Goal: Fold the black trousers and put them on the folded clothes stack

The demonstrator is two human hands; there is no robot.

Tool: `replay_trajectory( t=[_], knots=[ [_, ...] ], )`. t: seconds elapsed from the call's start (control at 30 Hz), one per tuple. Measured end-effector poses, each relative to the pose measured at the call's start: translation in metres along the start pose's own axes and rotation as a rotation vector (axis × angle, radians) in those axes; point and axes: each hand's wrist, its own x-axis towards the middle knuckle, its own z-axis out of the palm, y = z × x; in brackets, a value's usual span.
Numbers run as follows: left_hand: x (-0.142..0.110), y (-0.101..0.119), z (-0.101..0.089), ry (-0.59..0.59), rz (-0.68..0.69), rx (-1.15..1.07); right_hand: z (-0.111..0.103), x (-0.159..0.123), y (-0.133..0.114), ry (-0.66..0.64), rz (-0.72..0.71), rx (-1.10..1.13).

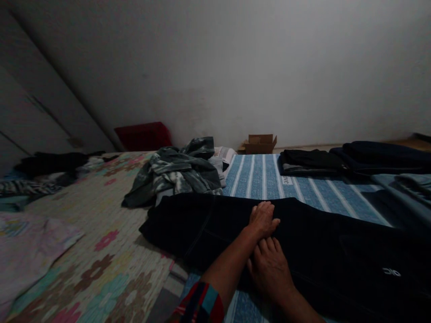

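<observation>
So the dark trousers (313,251) are pretty much black, with pale stitching near one end and a small white logo near the other. They're lying spread out lengthwise, pretty flat, across the blue striped cloth (259,172).

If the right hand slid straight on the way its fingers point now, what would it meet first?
Likely the left hand, just ahead of the right hand on the dark garment; whether they already touch is unclear.
</observation>
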Motion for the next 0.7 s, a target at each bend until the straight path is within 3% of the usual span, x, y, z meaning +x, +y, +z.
replay_trajectory(
  t=[0.2,0.37,0.47,0.6,0.7],
  knots=[
    [-0.015,-0.017,-0.019,0.112,0.034,-0.063,0.008,-0.002,0.001,-0.014,0.005,-0.092],
    [-0.059,-0.067,-0.062,0.301,-0.063,-0.019,0.016,-0.005,0.004,-0.019,-0.033,-0.124],
    [-0.097,-0.110,-0.095,0.414,-0.223,0.098,0.016,-0.006,0.005,-0.029,-0.036,-0.123],
    [-0.149,-0.161,-0.138,0.554,-0.535,0.285,0.014,-0.004,0.004,-0.060,-0.017,-0.121],
    [-0.179,-0.188,-0.158,0.539,-0.738,0.322,0.013,-0.002,0.003,-0.074,0.000,-0.104]
  ],
)
